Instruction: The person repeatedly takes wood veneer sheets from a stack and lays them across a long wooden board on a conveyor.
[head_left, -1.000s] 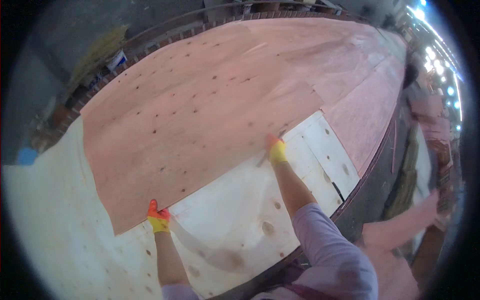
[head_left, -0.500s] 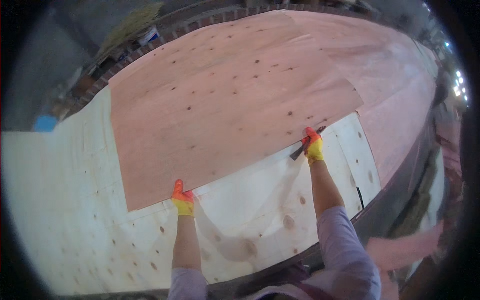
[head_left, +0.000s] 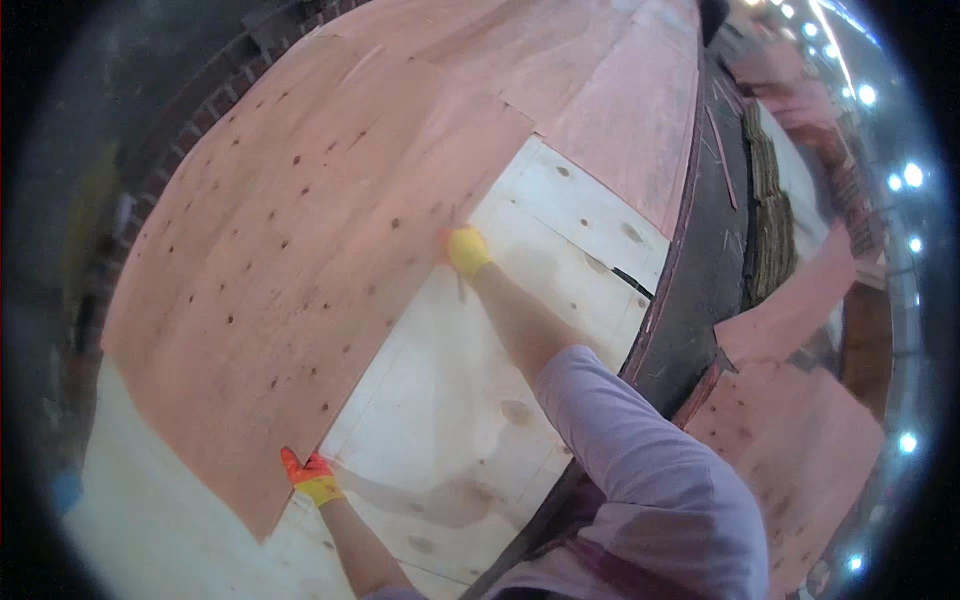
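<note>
A large thin reddish veneer sheet with small dark knots lies over a pale plywood board. My left hand, in an orange and yellow glove, pinches the sheet's near corner edge. My right hand, in a yellow glove, rests at the sheet's right edge where it meets the pale board. A small dark tool sticks out from under that glove. My right forearm and lilac sleeve cross the pale board.
More reddish veneer sheets cover the far end of the table. A dark table edge runs along the right. Beyond it lie loose reddish sheets and a stack of material. Bright lamps line the right rim.
The view has swung and moved closer. Both hands stay on the veneer edge, the right hand now further up the sheet's edge and the left at its near corner.
</note>
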